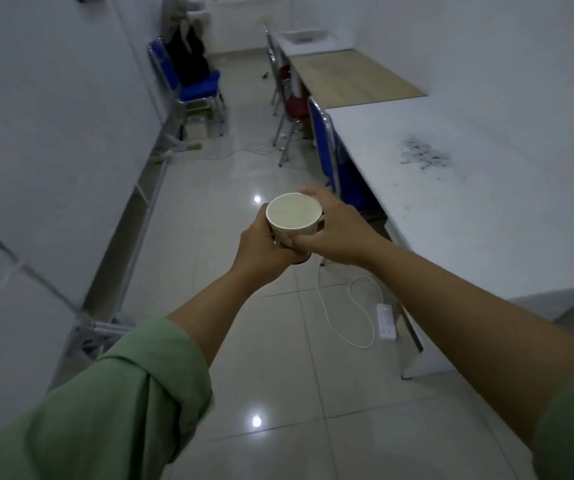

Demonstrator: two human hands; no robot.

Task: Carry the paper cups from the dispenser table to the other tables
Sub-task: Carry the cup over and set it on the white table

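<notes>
A white paper cup [294,213] with a printed side is held upright in front of me over the tiled floor, its open mouth facing up. My left hand [261,247] wraps its left side and base. My right hand [334,233] grips its right side, fingers over the rim edge and under the bottom. Both arms reach forward, with green sleeves rolled up. A long white table [469,202] runs along my right, apart from the cup.
A blue chair [334,154] is tucked at the white table, and a wooden table [351,77] with red chairs stands beyond it. Another blue chair [195,84] holding dark bags stands at the far left. A white power strip [386,320] and cable lie on the floor. White tables line the left.
</notes>
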